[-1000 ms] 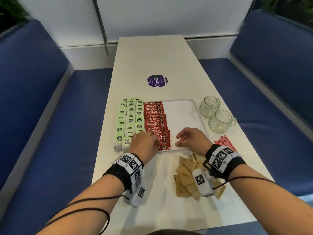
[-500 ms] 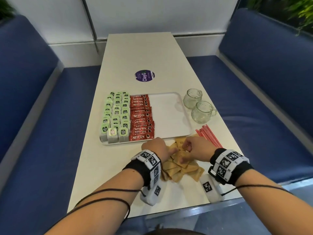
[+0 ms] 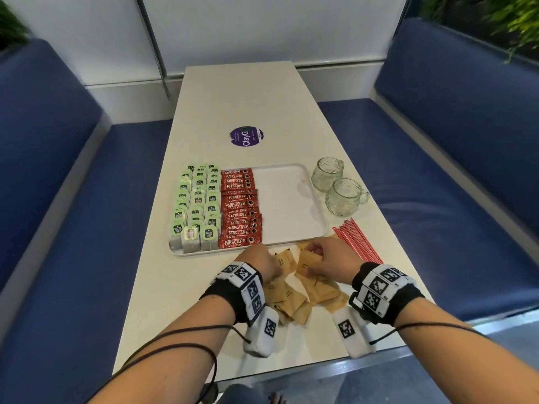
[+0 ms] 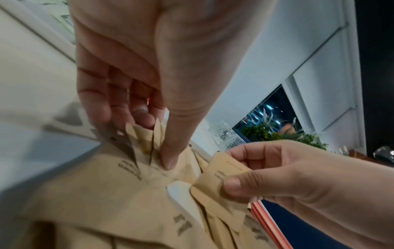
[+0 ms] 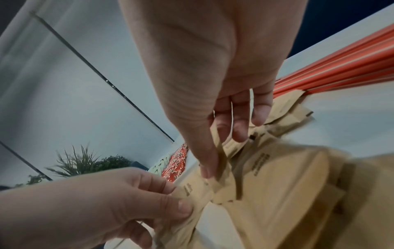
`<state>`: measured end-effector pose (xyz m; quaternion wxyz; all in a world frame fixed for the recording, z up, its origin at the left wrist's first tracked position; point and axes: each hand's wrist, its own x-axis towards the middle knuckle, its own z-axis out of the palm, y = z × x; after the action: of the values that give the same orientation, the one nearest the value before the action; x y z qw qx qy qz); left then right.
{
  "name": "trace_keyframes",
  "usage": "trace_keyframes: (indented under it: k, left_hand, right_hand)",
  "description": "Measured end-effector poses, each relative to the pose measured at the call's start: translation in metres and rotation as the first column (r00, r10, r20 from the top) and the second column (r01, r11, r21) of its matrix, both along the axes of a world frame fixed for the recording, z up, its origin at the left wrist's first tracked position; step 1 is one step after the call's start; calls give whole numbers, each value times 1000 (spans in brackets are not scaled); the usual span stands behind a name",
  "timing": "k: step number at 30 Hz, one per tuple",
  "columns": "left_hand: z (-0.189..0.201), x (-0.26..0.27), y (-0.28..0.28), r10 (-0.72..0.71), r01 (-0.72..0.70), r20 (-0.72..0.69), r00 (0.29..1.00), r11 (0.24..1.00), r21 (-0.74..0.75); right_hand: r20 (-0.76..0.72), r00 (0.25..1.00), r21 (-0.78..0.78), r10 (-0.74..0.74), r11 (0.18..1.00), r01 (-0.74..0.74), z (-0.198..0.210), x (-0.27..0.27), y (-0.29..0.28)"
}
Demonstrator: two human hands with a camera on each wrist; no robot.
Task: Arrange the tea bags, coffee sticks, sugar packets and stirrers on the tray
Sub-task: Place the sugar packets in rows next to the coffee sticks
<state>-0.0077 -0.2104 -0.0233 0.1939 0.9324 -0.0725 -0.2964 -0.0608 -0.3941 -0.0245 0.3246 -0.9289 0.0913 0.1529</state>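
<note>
Brown sugar packets (image 3: 318, 290); red, perhaps striped stirrers (image 3: 357, 243).

A café or office break-area booth. A long cream surface (image 3: 256, 106) runs between two blue padded bench seats (image 3: 455, 147), ending at a white panelled wall (image 3: 262, 27). Green potted plants (image 3: 516, 21) sit behind the seat backs. A round purple branded sticker (image 3: 246, 137) marks the tabletop. A white serving tray (image 3: 291, 205) of drink sachets and two glass mugs (image 3: 344, 196) suggest self-service hot drinks.

left hand (image 3: 264, 265): fingers curled, thumb pinching | right hand (image 3: 331, 259): fingers curled, thumb pinching
</note>
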Motion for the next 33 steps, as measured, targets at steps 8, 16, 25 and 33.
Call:
trace_keyframes:
  k: [8, 16, 25, 33]
  left_hand:
    - [1, -3, 22, 153, -127, 48, 987, 930, -346]
    - [18, -5, 33, 149, -380, -365, 919, 585, -717]
    - [14, -3, 58, 109, -412, -424, 899, 537, -736]
    - [11, 12, 76, 249, -301, -179, 952, 642, -706]
  right_hand:
    - [-18, 985, 440, -173, 883, 163, 16, 5, 9]
    - [62, 951, 627, -301, 754, 198, 37, 19, 32]
    - [115, 898, 651, -424, 715, 254, 54, 24, 25]
    - [66, 893, 684, -446, 672, 285, 45, 22, 46]
